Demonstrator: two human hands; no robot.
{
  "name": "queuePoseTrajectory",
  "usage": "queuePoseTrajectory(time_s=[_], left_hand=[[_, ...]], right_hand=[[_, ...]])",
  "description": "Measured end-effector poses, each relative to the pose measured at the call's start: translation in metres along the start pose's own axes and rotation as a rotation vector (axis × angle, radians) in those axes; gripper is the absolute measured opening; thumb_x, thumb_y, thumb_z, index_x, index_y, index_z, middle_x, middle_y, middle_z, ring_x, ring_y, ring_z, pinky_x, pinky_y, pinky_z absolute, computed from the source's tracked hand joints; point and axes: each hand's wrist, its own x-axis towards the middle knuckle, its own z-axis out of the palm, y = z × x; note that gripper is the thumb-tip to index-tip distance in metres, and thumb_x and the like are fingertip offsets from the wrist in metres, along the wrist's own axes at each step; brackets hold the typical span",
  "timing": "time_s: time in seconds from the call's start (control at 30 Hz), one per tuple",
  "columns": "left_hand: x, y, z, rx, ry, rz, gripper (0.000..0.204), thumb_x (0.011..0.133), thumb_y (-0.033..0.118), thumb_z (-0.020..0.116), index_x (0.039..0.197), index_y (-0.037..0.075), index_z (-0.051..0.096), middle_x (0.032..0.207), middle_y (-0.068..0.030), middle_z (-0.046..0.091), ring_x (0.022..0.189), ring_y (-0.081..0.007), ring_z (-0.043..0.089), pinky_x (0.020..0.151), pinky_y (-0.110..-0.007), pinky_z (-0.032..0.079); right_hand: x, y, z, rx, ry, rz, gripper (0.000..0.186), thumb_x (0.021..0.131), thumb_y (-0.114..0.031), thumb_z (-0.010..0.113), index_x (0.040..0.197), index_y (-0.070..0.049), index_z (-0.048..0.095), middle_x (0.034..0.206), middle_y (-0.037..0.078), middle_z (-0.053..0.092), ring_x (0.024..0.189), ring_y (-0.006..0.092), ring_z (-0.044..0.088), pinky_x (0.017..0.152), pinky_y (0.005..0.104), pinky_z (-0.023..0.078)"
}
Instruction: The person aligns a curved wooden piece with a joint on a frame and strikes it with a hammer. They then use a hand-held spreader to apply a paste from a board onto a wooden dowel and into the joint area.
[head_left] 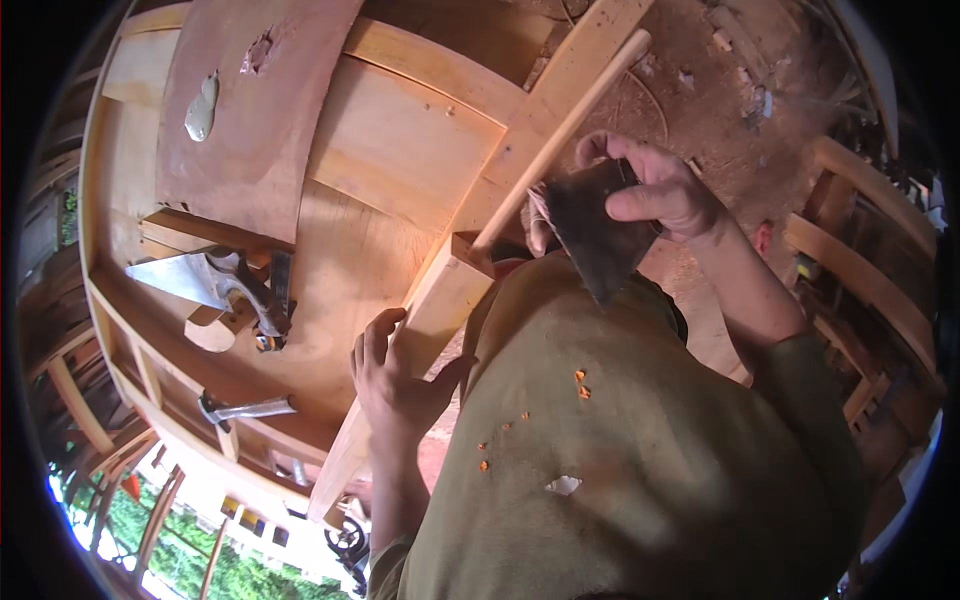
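Note:
In my right hand is a thin, dark, flat sheet with a pointed lower corner. The thumb presses on its face while the fingers go behind it; its exact kind I cannot make out. My left hand rests on a pale wooden beam, fingers over the far side and thumb spread apart. This beam runs along the near edge of a large wooden frame with panels. A long thin wooden strip lies along the upper part of the edge.
Inside the frame lie a handsaw and a hammer. A reddish-brown board bears a pale blob of paste. Curved wooden pieces stand at the right. Scraps litter the dusty floor.

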Motion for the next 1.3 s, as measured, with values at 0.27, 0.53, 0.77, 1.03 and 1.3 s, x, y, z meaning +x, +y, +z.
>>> queuePoseTrajectory(time_s=[0.27,0.53,0.77,1.03,1.3], left_hand=[[-0.010,0.005,0.005,0.253,0.057,-0.250,0.055,0.058,0.033,0.098,0.077,-0.002,0.060,0.082,-0.0170,0.066,0.066,-0.0375,0.065,0.060,-0.046,0.053],[-0.025,0.029,-0.058,-0.223,-0.186,-0.466,0.046,0.064,0.010,0.093,0.102,-0.004,0.072,0.093,-0.0091,0.075,0.079,-0.0111,0.067,0.072,-0.030,0.055],[-0.037,0.044,-0.062,-0.272,-0.237,-0.458,0.048,0.060,0.007,0.093,0.103,-0.003,0.073,0.089,-0.0066,0.075,0.079,-0.0102,0.067,0.074,-0.028,0.055],[-0.042,0.052,-0.061,-0.318,-0.308,-0.471,0.049,0.058,0.007,0.094,0.101,-0.002,0.073,0.089,-0.0055,0.075,0.080,-0.0095,0.068,0.075,-0.029,0.055],[-0.040,0.052,-0.070,-0.321,-0.279,-0.453,0.062,0.053,0.016,0.100,0.105,-0.004,0.072,0.091,-0.0054,0.075,0.082,-0.0095,0.067,0.077,-0.029,0.054]], right_hand=[[-0.025,0.084,-0.020,-0.160,-0.007,-0.241,0.018,0.082,0.004,0.074,0.099,-0.004,0.075,0.097,0.001,0.068,0.090,0.0118,0.065,0.083,0.0281,0.050],[-0.026,0.030,0.033,-0.705,-0.187,-0.882,0.021,0.085,0.001,0.072,0.104,-0.005,0.076,0.100,0.011,0.071,0.097,0.0241,0.066,0.086,0.0360,0.051],[-0.018,0.041,0.042,-0.753,-0.244,-1.052,0.024,0.085,-0.001,0.073,0.106,-0.011,0.078,0.100,0.005,0.075,0.097,0.0267,0.066,0.089,0.0399,0.052],[-0.016,0.044,0.038,-0.666,-0.449,-0.853,0.021,0.084,-0.003,0.075,0.104,-0.010,0.079,0.099,0.007,0.075,0.096,0.0274,0.065,0.088,0.0405,0.052],[-0.012,0.030,0.031,-0.757,-0.473,-0.932,0.021,0.084,-0.008,0.077,0.104,-0.012,0.079,0.098,0.007,0.075,0.098,0.0282,0.064,0.088,0.0410,0.051]])
